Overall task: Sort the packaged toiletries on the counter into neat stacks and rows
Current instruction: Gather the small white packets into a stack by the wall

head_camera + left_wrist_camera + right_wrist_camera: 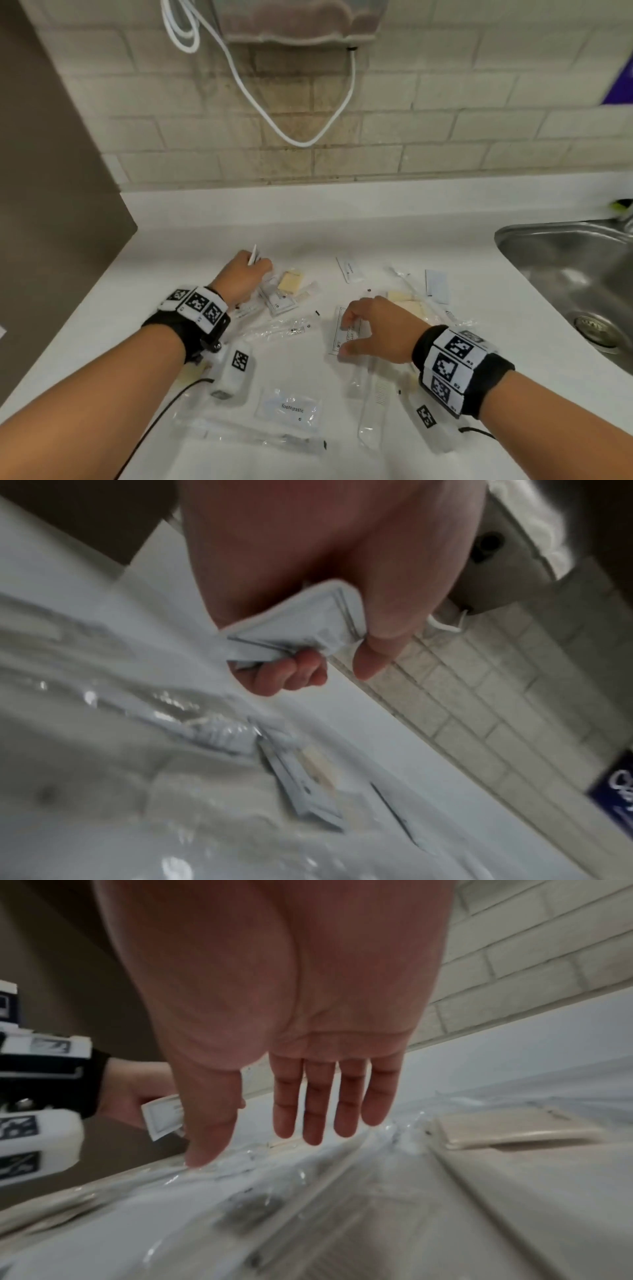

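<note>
Head view: left hand [245,274] clamps white sachets [294,627] at far left; right hand [375,329], fingers apart, hovers over flat packet [342,330]; bare table [308,219] beyond, sink [565,260] right.

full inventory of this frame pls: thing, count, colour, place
Toothpaste packet: one, clear wrap with white label, near edge between the arms.
Soap bars: two, cream, wrapped; one beside the left hand, one beyond the right hand.
Flat sachets loose on the counter: at least four, white; exact count unclear.
Long clear packets: several, near edge and centre; contents blurred.
Counter: one, white.
Sink: one, steel, far right.
Cable: one, white, looped on the tiled wall.
Left hand: grip on white sachets, far left of the pile.
Right hand: open, holding nothing, over a printed sachet.
</note>
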Motion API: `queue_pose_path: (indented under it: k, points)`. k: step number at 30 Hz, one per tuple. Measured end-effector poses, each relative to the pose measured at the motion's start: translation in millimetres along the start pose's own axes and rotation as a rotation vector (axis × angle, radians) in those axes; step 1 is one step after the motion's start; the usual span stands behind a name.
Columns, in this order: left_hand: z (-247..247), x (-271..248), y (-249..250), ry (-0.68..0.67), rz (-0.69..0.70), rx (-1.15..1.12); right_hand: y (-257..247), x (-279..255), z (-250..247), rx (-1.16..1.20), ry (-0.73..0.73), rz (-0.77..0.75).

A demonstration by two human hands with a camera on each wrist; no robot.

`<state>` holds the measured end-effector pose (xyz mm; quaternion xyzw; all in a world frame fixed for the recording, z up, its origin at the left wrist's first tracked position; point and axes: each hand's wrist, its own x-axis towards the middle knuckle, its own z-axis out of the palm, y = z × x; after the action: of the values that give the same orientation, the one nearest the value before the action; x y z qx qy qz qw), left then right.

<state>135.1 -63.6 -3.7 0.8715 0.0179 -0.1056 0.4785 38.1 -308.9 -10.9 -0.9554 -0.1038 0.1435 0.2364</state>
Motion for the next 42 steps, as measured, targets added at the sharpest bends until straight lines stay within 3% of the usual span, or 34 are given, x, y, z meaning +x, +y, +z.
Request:
queue_pose_path:
  k: [4, 8, 13, 18, 24, 31, 37, 42]
  points:
    - [-3.6, 20.2, -10.8, 0.014, -0.041, 0.297, -12.8, 13.2, 10.3, -0.186, 0.073, 0.179]
    - [10.6, 29.2, -19.1, -0.135, -0.038, 0.614, -22.3, 20.8, 16.8, -0.309, 0.061, 0.272]
    - [15.4, 27.1, -17.1, -0.162, -0.068, 0.642, -27.8, 26.4, 19.4, -0.331, 0.045, 0.280]
    - [7.8, 21.7, -16.0, -0.146, -0.062, 0.658, -25.5, 28.5, 20.7, -0.025, -0.007, 0.253]
    - [-6.0, 9.9, -21.6, -0.080, -0.075, 0.519, -15.2, 32.5, 7.4, 0.209, 0.174, 0.164]
    - [-16.8, -3.6, -5.8, 0.061, 0.030, 0.123, -29.4, 39.1, -12.4, 0.465, 0.325, 0.028]
    - [-7.5, -12.6, 13.0, 0.005, 0.057, -0.184, -43.1, 41.6, -9.5, 0.518, 0.315, -0.045]
    - [9.9, -21.0, 29.9, -0.051, 0.099, -0.399, -33.0, 38.8, -13.0, 0.477, 0.395, -0.027]
